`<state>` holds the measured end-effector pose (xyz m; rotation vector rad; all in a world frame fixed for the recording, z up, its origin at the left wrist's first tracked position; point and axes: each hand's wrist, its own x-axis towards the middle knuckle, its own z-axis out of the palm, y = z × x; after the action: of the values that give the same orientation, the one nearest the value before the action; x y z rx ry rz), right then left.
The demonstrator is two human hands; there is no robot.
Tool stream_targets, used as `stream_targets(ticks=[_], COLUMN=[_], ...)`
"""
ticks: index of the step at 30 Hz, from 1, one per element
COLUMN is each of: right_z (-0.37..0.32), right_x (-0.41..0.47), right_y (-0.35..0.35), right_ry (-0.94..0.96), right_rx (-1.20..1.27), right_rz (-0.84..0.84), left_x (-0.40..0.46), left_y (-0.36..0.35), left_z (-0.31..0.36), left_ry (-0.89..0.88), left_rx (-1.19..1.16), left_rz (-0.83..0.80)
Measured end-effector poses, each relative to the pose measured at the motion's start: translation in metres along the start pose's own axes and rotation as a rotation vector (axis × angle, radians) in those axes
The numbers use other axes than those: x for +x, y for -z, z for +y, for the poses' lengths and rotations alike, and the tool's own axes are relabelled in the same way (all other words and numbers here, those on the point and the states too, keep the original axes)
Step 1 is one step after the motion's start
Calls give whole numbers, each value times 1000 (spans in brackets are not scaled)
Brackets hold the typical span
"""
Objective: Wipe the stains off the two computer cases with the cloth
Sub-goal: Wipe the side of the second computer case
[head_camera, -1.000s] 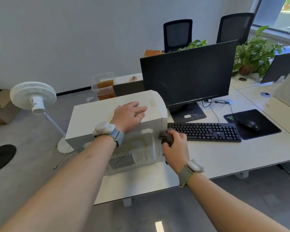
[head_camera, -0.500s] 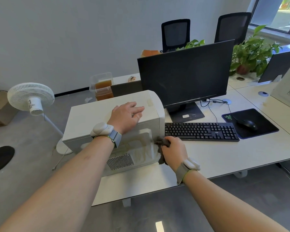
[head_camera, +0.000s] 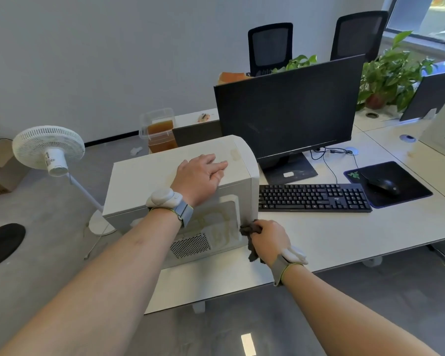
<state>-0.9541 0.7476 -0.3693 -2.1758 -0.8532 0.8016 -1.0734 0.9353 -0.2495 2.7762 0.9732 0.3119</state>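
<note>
Our left hand (head_camera: 199, 176) lies flat, fingers straight, atop the white computer case (head_camera: 165, 176); our right hand (head_camera: 267, 238) grips the dark cloth (head_camera: 249, 231), seemingly touching the case's stained side at five o'clock.

On the surface (head_camera: 344, 235), at its left end: computer case (head_camera: 165, 176), lying on its side. Just right of it: keyboard (head_camera: 314, 197), with monitor (head_camera: 288, 109) behind. Further right: mouse (head_camera: 384, 187) on mouse pad (head_camera: 406, 181). Atop the case: left hand (head_camera: 199, 176), flat. Against its near right corner: cloth (head_camera: 251, 231) in the right hand (head_camera: 269, 238). On the floor, left of the case: fan (head_camera: 49, 150). Behind the monitor: two chairs (head_camera: 270, 47) and plants (head_camera: 388, 75).
</note>
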Motion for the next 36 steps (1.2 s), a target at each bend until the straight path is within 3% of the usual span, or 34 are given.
stream_targets(ticks=[3,6,8,10,11,15,21,25,29,32,36], right_z=[-20,-30,-20,-3,2,22,6,-14,-12,-7,5], right_x=[-6,4,18,23,20,0,7,16,24,27,36], right_y=[-8,-9,-7,-8,-10,-23,-22,-22,-25,-33,-55], right_ry=[283,597,433,29,-122,-338,-541,-481,-402,-391,-535], right_rx=[81,-13,-248,-461,-452,48,292,332,666,706,840], right_rz=[415,564,351,-59,-139,118,35,133,235,167,-34], left_x=[-2,-2,-2,-2,-1,1,-1,0,-1,-1,-4], left_y=[-1,1,1,2,4,2,-2,-2,-4,-3,-1], left_z=[-2,-4,-5,-5,-7,-7,-7,-7,-7,-4,-2], left_ry=[-27,-38,-52,-51,-56,-59,-45,-40,-39,-26,-21], left_rx=[40,52,54,53,39,44,7,-3,-4,-5,-3], left_rz=[1,-14,-32,-47,-52,-30,-22,-14,-8,17,25])
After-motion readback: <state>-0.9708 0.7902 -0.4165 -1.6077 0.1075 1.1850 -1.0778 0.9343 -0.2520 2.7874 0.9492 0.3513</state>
